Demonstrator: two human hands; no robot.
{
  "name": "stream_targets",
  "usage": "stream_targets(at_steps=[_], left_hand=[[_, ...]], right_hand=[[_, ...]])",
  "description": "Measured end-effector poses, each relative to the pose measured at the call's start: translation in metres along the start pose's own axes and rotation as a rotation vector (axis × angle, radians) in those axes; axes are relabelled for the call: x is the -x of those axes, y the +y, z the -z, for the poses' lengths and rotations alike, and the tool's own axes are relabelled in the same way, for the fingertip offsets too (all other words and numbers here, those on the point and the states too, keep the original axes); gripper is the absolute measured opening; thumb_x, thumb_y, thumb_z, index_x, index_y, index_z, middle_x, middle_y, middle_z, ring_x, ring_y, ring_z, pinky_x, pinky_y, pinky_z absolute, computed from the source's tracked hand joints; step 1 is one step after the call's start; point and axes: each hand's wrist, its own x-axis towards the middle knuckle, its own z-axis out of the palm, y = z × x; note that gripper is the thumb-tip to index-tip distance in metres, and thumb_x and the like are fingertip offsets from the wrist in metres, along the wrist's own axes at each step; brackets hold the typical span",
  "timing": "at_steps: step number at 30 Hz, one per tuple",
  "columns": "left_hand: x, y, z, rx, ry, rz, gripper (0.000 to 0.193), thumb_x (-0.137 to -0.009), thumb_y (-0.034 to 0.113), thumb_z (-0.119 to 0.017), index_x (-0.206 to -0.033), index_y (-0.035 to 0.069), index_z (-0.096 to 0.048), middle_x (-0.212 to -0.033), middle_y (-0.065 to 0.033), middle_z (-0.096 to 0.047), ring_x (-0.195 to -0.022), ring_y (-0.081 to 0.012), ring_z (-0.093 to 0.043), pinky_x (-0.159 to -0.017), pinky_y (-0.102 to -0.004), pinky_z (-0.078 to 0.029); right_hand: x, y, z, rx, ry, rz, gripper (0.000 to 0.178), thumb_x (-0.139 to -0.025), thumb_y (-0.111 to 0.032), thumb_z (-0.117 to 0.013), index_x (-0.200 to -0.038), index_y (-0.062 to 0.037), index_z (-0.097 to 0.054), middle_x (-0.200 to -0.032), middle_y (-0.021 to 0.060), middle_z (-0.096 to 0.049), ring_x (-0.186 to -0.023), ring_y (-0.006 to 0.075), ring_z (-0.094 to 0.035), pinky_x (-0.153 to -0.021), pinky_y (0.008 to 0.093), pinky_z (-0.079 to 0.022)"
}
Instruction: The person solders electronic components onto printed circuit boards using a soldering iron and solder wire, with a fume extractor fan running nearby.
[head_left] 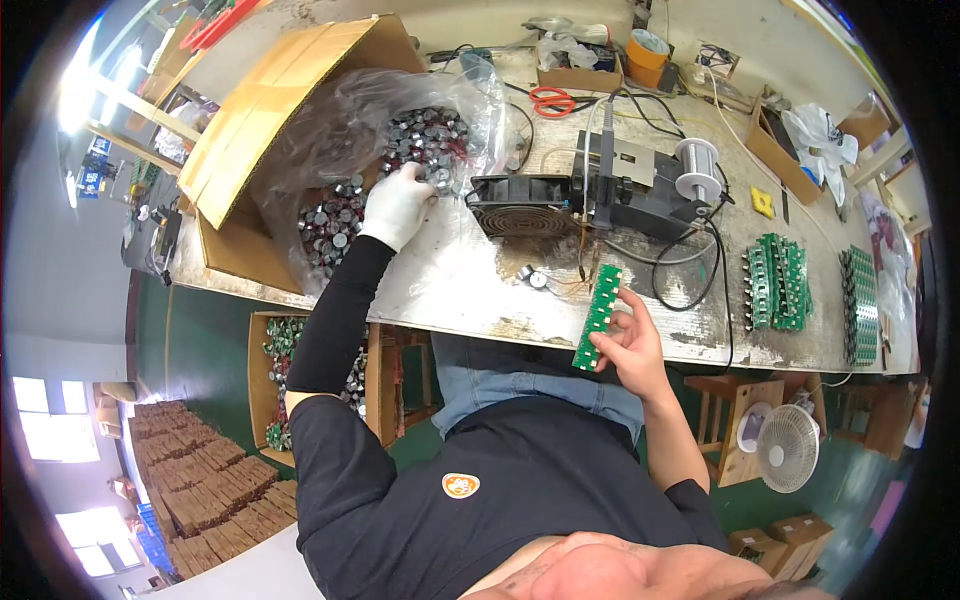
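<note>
My left hand [397, 208], in a white glove, is at the heap of small round silver parts [428, 135] with reddish wires. Its fingers are bent together at the heap's near edge; what they pinch, if anything, is hidden. The parts lie in and on a clear plastic bag [300, 165] that spills from a tilted cardboard box [245, 245]. Bare, my right hand [632, 345] grips a narrow green circuit board [600, 318] upright over the table's front edge, thumb on one side. A couple of loose round parts [532, 277] lie on the table left of the board.
A black square fan [525, 205] stands mid-table beside a dark soldering machine [645, 185] with a solder wire reel [698, 170]; cables trail around it. Stacked green boards [775, 282] lie at right. Red-handled scissors [552, 101] lie behind. Below left stands a parts carton [262, 385].
</note>
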Motion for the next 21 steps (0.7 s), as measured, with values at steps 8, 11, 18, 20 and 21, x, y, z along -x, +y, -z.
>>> stream_targets(at_steps=[8,11,18,20,21], left_hand=[[0.04,0.044,0.01,0.424,0.132,0.084,0.016,-0.08,0.012,-0.067,-0.096,0.007,-0.068,-0.104,-0.0083,-0.067,-0.085,-0.0281,-0.066,-0.073,-0.0323,-0.053],[0.056,0.071,0.012,0.537,0.198,0.125,0.016,-0.079,0.01,-0.071,-0.094,0.004,-0.069,-0.095,-0.0104,-0.069,-0.083,-0.0254,-0.068,-0.071,-0.0306,-0.053],[0.074,0.133,0.023,0.893,0.136,0.28,0.014,-0.082,0.003,-0.068,-0.094,-0.004,-0.067,-0.086,-0.0115,-0.069,-0.079,-0.0167,-0.066,-0.07,-0.0261,-0.051],[0.084,0.155,0.017,1.198,0.093,0.525,0.016,-0.084,0.005,-0.068,-0.097,-0.004,-0.066,-0.087,-0.0106,-0.069,-0.079,-0.0151,-0.065,-0.071,-0.0255,-0.051],[0.087,0.165,0.012,1.485,0.049,0.772,0.018,-0.086,0.007,-0.069,-0.1,-0.005,-0.066,-0.087,-0.0097,-0.069,-0.08,-0.0136,-0.064,-0.073,-0.0248,-0.05]], right_hand=[[-0.002,0.005,0.003,-0.01,0.005,-0.001,0.069,-0.083,0.005,-0.063,-0.14,-0.0002,-0.025,-0.099,0.0179,-0.058,-0.063,0.0149,-0.062,-0.047,0.0249,-0.051],[-0.002,0.003,0.003,-0.002,0.005,-0.009,0.068,-0.083,0.005,-0.063,-0.14,-0.0003,-0.026,-0.098,0.017,-0.058,-0.062,0.0142,-0.062,-0.048,0.0245,-0.051],[-0.002,0.003,0.003,-0.006,0.014,-0.035,0.069,-0.083,0.005,-0.063,-0.141,-0.0008,-0.025,-0.099,0.0166,-0.057,-0.062,0.0137,-0.061,-0.048,0.0242,-0.051],[-0.002,0.003,0.003,-0.004,0.012,-0.034,0.069,-0.083,0.005,-0.063,-0.141,-0.0011,-0.025,-0.101,0.017,-0.058,-0.062,0.0135,-0.061,-0.048,0.024,-0.05],[-0.003,0.003,0.002,-0.014,0.006,-0.036,0.069,-0.084,0.005,-0.063,-0.141,-0.0013,-0.025,-0.101,0.0169,-0.058,-0.063,0.0134,-0.061,-0.048,0.0239,-0.05]])
